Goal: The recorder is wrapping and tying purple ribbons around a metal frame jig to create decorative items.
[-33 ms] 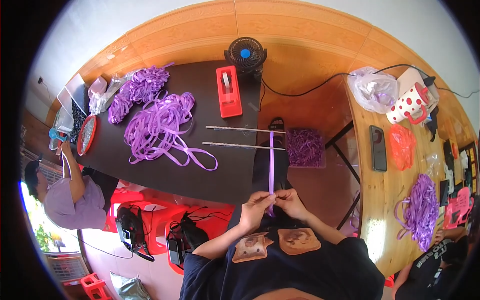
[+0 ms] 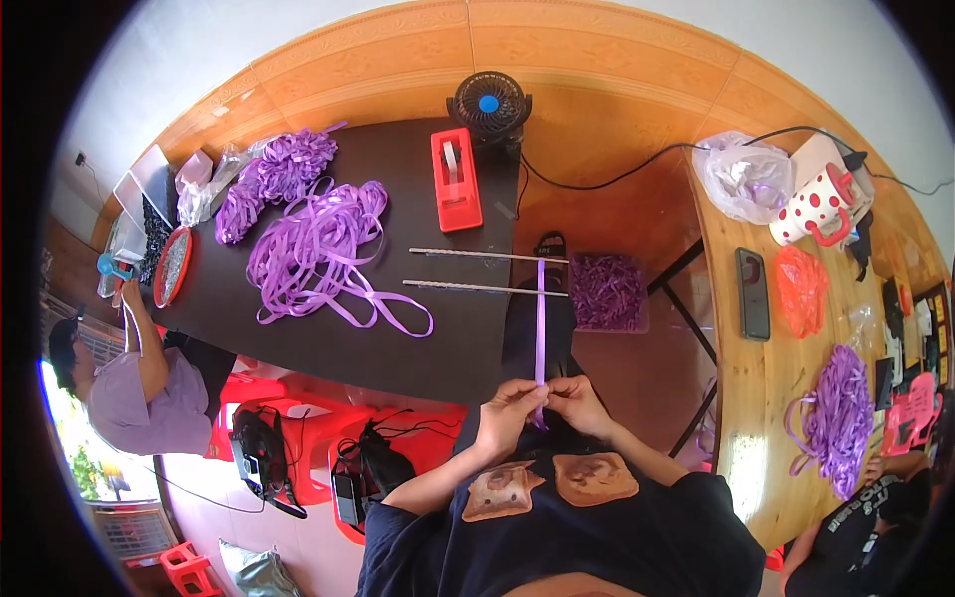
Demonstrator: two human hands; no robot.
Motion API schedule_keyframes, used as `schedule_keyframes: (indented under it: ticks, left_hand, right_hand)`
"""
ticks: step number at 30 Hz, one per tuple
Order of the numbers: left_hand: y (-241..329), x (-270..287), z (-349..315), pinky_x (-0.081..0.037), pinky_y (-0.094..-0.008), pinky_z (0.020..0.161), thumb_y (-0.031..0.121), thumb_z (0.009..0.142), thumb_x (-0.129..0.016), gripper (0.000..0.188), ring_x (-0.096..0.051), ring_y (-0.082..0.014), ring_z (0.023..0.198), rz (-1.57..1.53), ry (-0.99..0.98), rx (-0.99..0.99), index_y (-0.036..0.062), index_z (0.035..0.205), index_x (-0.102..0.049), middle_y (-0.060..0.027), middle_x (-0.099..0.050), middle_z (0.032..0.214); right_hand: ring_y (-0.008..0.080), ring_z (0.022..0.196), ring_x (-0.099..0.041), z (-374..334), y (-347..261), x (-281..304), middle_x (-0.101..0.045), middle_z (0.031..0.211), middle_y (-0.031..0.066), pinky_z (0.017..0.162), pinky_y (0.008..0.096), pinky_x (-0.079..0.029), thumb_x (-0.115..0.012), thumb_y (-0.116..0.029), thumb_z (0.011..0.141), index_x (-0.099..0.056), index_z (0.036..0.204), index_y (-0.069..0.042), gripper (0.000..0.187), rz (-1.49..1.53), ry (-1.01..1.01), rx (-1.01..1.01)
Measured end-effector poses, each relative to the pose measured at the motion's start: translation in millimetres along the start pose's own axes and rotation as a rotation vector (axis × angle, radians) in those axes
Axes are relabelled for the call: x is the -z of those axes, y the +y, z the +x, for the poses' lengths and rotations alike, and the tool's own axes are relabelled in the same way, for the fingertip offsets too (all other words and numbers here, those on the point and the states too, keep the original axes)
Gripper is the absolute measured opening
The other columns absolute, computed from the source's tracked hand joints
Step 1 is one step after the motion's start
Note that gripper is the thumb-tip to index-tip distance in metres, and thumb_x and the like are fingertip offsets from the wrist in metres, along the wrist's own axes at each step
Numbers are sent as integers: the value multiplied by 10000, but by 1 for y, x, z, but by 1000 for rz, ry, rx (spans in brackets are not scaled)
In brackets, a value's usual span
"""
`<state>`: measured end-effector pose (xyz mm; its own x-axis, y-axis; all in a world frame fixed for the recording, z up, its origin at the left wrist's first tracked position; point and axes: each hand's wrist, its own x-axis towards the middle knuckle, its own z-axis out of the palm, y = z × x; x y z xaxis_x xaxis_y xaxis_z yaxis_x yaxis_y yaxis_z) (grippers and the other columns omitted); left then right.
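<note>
Dark tabletop (image 2: 418,338) carries a loose purple ribbon heap (image 2: 318,249), red tape dispenser (image 2: 455,179), two thin rods (image 2: 477,271). One ribbon strip (image 2: 540,318) runs taut from rods to lap; left hand (image 2: 509,410) and right hand (image 2: 577,400) both pinch its near end. No shift since the prior frame; grip unchanged.

Head-worn fisheye, straight down, close overhead
</note>
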<state>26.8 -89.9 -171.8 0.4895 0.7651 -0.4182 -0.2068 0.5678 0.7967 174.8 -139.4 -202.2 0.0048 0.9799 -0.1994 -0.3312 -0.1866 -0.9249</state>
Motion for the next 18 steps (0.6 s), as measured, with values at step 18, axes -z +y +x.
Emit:
schedule_keyframes:
  ticks: [18]
  left_hand:
    - [17, 4, -18, -443, -224, 583, 78, 857, -660, 53, -584, -92, 655, -248, -194, 116, 53, 902, -648, -37, -653, 784]
  right_hand:
    - [48, 690, -572, -23, 46, 11, -657, 710, 10, 647, 211, -461, -683, 21, 766, -694, 799, -2, 41, -248, -110, -155]
